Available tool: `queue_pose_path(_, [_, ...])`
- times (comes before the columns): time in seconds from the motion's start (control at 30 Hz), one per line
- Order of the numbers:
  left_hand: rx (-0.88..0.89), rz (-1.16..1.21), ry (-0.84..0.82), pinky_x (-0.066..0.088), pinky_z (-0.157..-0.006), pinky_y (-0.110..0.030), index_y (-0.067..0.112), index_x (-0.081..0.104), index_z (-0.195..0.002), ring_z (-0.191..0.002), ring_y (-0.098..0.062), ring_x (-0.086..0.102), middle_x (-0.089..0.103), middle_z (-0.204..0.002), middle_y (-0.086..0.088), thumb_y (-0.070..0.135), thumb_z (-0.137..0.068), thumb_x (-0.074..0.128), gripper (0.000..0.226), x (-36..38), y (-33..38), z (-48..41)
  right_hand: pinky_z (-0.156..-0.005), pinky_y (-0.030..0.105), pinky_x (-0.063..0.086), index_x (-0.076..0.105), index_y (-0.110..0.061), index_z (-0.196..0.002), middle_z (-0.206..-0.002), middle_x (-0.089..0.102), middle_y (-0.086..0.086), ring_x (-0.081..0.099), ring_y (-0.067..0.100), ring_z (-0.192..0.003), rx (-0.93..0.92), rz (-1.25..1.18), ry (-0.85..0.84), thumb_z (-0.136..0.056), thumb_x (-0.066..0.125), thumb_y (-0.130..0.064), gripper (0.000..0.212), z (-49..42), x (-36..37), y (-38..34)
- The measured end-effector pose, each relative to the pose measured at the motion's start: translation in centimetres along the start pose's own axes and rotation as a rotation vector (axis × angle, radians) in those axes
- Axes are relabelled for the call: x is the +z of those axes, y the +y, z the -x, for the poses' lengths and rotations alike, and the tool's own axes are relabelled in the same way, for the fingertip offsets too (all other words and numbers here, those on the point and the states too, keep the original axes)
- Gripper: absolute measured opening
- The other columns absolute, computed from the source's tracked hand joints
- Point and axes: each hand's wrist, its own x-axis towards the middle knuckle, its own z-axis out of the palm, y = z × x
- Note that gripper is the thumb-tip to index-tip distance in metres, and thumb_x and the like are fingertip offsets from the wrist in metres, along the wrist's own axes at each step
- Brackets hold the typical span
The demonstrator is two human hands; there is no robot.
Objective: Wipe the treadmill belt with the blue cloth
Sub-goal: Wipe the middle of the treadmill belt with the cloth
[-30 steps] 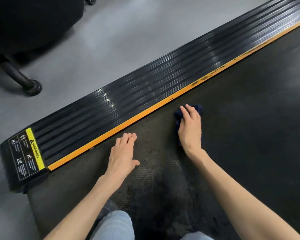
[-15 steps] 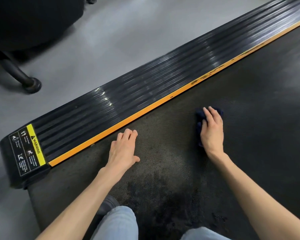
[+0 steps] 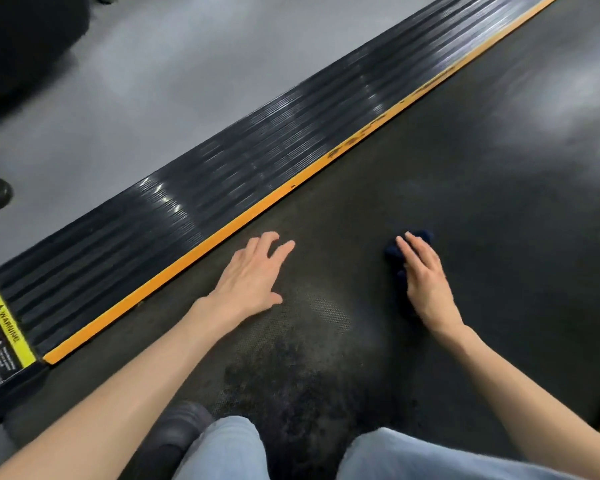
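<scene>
Crumpled cloth (image 3: 392, 252) farther across dimpled belt (image 3: 482, 202)

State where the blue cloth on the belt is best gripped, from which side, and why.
Probably pinch the bunched folds of the blue cloth showing left of the right hand, from above: it lies pressed on the treadmill belt, so only raised folds offer purchase.

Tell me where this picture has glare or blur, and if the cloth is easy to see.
Head view: white glare streaks on the ribbed side rail, whose ribs are smeared by motion blur; a pale sheen on the far treadmill belt; the blue cloth is dark, mostly hidden under the right hand; the left hand looks sharp.
</scene>
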Motion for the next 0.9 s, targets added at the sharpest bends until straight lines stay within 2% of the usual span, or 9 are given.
queue_pose_path(0.03, [0.076, -0.035, -0.015, 0.022, -0.113, -0.040, 0.025, 0.009, -0.150, -0.142, -0.026, 0.014, 0.004, -0.156, -0.005, 0.034, -0.077, 0.074, 0.098, -0.2, 0.5, -1.0, -0.110, 0.043, 0.031, 0.046, -0.005, -0.136, -0.145, 0.039, 0.014, 0.034, 0.033, -0.134, 0.101, 0.016, 0.033, -0.082, 0.053, 0.014, 0.058, 0.8, -1.2, 1.4])
queue_pose_path(0.1, [0.167, -0.095, -0.050, 0.014, -0.117, -0.043, 0.028, 0.007, -0.150, -0.145, -0.027, 0.004, -0.005, -0.158, -0.003, 0.035, -0.077, 0.073, 0.098, -0.3, 1.4, -2.8, -0.110, 0.033, 0.027, 0.044, -0.007, -0.138, -0.148, 0.035, 0.009, 0.029, 0.030, -0.137, 0.295, 0.029, 0.051, -0.084, 0.047, 0.014, 0.057, 2.8, -3.4, 3.1])
queue_pose_path(0.2, [0.239, -0.167, -0.096, 0.016, -0.115, -0.043, 0.023, 0.006, -0.150, -0.145, -0.027, 0.003, -0.006, -0.158, -0.003, 0.037, -0.079, 0.071, 0.097, -0.5, 3.6, -4.5, -0.102, 0.020, 0.026, 0.044, -0.015, -0.139, -0.152, 0.030, 0.000, 0.027, 0.024, -0.139, 0.529, 0.007, -0.011, -0.089, 0.042, 0.008, 0.054, 5.3, -5.5, 3.7])
queue_pose_path(0.3, [0.245, -0.249, -0.178, 0.028, -0.110, -0.039, 0.013, 0.004, -0.150, -0.144, -0.029, 0.005, -0.009, -0.157, -0.006, 0.036, -0.079, 0.071, 0.100, -0.5, 5.9, -4.8, -0.103, 0.024, 0.023, 0.041, -0.013, -0.140, -0.154, 0.023, 0.006, 0.027, 0.028, -0.139, 0.621, -0.013, -0.145, -0.093, 0.040, 0.003, 0.050, 5.3, -6.0, 3.4])
queue_pose_path(0.43, [0.261, -0.324, -0.234, 0.027, -0.112, -0.037, 0.014, -0.005, -0.150, -0.145, -0.027, 0.002, -0.016, -0.156, -0.005, 0.035, -0.076, 0.074, 0.110, -0.9, 5.4, -4.6, -0.100, 0.022, 0.023, 0.029, -0.013, -0.145, -0.157, 0.012, 0.004, 0.016, 0.025, -0.142, 0.670, -0.096, -0.288, -0.096, 0.033, 0.001, 0.051, 3.9, -7.1, 3.1])
queue_pose_path(0.53, [0.301, -0.343, -0.240, 0.032, -0.109, -0.034, 0.021, -0.005, -0.150, -0.145, -0.022, 0.005, -0.013, -0.157, 0.000, 0.028, -0.077, 0.075, 0.109, -1.5, 4.3, -5.0, -0.103, 0.025, 0.023, 0.030, -0.010, -0.144, -0.156, 0.013, 0.008, 0.014, 0.027, -0.143, 0.635, -0.115, -0.195, -0.095, 0.036, 0.002, 0.051, 4.7, -6.2, 2.8])
queue_pose_path(0.67, [0.339, -0.465, -0.155, 0.036, -0.104, -0.033, 0.018, 0.007, -0.151, -0.141, -0.024, 0.020, 0.002, -0.158, -0.003, 0.035, -0.083, 0.067, 0.092, -0.5, 5.1, -5.9, -0.111, 0.025, 0.016, 0.041, -0.011, -0.140, -0.152, 0.028, 0.006, 0.019, 0.024, -0.142, 0.624, -0.061, 0.146, -0.093, 0.042, -0.004, 0.048, 6.4, -2.2, 3.2])
queue_pose_path(0.77, [0.301, -0.439, -0.145, 0.038, -0.101, -0.033, 0.023, 0.007, -0.150, -0.141, -0.023, 0.020, 0.002, -0.158, 0.002, 0.040, -0.082, 0.066, 0.091, 0.0, 5.1, -6.3, -0.113, 0.027, 0.018, 0.050, -0.009, -0.134, -0.145, 0.041, 0.007, 0.030, 0.025, -0.138, 0.604, -0.063, 0.388, -0.092, 0.041, -0.011, 0.043, 6.4, -0.2, 1.9])
queue_pose_path(0.9, [0.235, -0.372, -0.170, 0.039, -0.101, -0.034, 0.026, 0.003, -0.150, -0.142, -0.022, 0.014, -0.004, -0.158, 0.006, 0.035, -0.084, 0.065, 0.091, 0.2, 5.3, -5.9, -0.111, 0.033, 0.026, 0.049, -0.013, -0.134, -0.145, 0.042, 0.004, 0.031, 0.019, -0.138, 0.159, -0.129, 0.170, -0.089, 0.046, -0.016, 0.045, 8.3, 4.4, -6.8])
